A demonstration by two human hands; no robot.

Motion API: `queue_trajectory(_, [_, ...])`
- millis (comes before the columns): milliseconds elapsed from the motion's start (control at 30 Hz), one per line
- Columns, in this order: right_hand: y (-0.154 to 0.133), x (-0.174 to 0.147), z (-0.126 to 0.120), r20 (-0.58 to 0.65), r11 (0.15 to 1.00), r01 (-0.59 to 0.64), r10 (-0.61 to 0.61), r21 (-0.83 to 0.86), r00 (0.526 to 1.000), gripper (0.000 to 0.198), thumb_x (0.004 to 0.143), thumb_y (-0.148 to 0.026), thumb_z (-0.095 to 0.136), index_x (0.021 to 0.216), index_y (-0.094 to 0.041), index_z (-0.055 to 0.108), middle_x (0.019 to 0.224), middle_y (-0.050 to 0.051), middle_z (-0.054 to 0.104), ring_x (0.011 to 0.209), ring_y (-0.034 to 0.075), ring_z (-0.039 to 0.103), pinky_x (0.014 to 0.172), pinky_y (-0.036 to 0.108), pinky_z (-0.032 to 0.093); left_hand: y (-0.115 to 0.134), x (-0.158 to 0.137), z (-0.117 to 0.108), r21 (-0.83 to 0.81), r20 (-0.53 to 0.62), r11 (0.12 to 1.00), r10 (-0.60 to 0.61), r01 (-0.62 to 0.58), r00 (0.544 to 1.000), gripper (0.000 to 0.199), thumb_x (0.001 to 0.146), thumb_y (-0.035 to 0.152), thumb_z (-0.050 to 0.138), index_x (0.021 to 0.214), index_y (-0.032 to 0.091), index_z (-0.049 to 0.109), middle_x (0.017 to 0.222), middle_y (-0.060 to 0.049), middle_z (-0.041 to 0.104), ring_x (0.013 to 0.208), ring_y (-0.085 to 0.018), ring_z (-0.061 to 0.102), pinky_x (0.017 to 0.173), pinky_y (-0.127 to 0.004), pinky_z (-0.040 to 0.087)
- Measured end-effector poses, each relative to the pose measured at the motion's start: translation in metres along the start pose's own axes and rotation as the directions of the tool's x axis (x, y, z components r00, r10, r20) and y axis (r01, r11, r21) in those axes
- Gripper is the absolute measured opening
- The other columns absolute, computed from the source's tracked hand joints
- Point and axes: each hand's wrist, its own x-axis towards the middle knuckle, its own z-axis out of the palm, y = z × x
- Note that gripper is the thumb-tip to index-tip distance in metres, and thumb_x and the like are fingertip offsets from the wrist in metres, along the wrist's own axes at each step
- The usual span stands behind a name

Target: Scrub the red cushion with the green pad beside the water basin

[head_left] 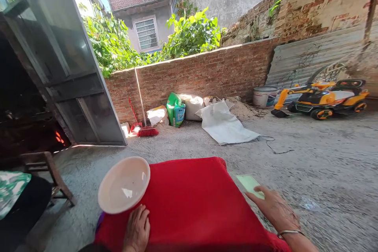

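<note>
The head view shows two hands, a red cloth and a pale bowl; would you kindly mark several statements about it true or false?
1. The right hand holds a pale green sheet. True.
2. The left hand is raised high above the red cloth. False: the left hand rests on the red cloth.
3. The pale bowl is at the right side of the red cloth. False: it is at the left side.
4. The broom leans against the brick wall. True.
5. The toy excavator has orange-yellow and black parts. True.
</note>
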Motion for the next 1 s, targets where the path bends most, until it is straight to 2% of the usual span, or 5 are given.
queue_trajectory(333, [-0.104, -0.071, 0.048, 0.059, 0.840, 0.542, -0.541, 0.002, 0.839, 0.017, 0.077, -0.033, 0.059, 0.091, -0.027, 0.065, 0.093, 0.006, 0.062, 0.089, 0.023, 0.059, 0.081, 0.033, 0.044, -0.006, -0.004, -0.003, -0.021, 0.054, 0.999, -0.024, 0.025, 0.998, 0.028, 0.087, 0.018, 0.040, 0.097, 0.023, 0.065, 0.101, -0.003, 0.070, 0.094, -0.017, 0.066, 0.081, -0.030, 0.054])
queue_trajectory(567, [-0.044, -0.043, 0.000, 0.167, 0.974, 0.213, -0.197, -0.082, 0.966, 0.028, 0.083, -0.040, 0.050, 0.102, -0.026, 0.065, 0.100, 0.008, 0.063, 0.089, 0.026, 0.062, 0.077, 0.035, 0.046, -0.006, -0.006, -0.003, -0.043, 0.088, 0.998, -0.034, 0.038, 0.996, 0.027, 0.087, 0.018, 0.040, 0.099, 0.022, 0.064, 0.102, -0.005, 0.069, 0.097, -0.019, 0.065, 0.083, -0.033, 0.054])
queue_trajectory(733, [-0.002, -0.032, -0.025, 0.151, 0.995, -0.060, 0.071, -0.074, 0.986, 0.042, 0.086, -0.049, 0.042, 0.110, -0.022, 0.063, 0.108, 0.012, 0.062, 0.097, 0.028, 0.064, 0.082, 0.038, 0.047, -0.003, -0.006, -0.003, -0.034, 0.083, 0.999, -0.035, 0.038, 0.996, 0.028, 0.087, 0.017, 0.039, 0.098, 0.022, 0.064, 0.102, -0.004, 0.070, 0.097, -0.019, 0.065, 0.083, -0.034, 0.053])
queue_trajectory(833, [-0.006, -0.036, -0.011, 0.115, 1.000, -0.006, 0.004, 0.014, 0.993, 0.041, 0.085, -0.049, 0.042, 0.109, -0.022, 0.063, 0.106, 0.012, 0.063, 0.095, 0.027, 0.064, 0.082, 0.037, 0.048, -0.004, -0.006, -0.002, -0.019, 0.073, 0.999, -0.044, 0.045, 0.996, 0.028, 0.086, 0.016, 0.040, 0.098, 0.023, 0.065, 0.102, -0.004, 0.070, 0.096, -0.018, 0.065, 0.084, -0.033, 0.053])
queue_trajectory(1000, [-0.051, -0.061, 0.037, 0.003, 0.930, 0.352, -0.354, 0.109, 0.935, 0.022, 0.081, -0.041, 0.053, 0.093, -0.028, 0.065, 0.096, 0.006, 0.064, 0.087, 0.026, 0.064, 0.079, 0.037, 0.050, -0.013, -0.004, 0.004, 0.000, 0.031, 0.998, 0.065, -0.065, 0.997, 0.028, 0.084, 0.015, 0.043, 0.099, 0.024, 0.064, 0.100, -0.002, 0.071, 0.092, -0.015, 0.067, 0.078, -0.027, 0.054])
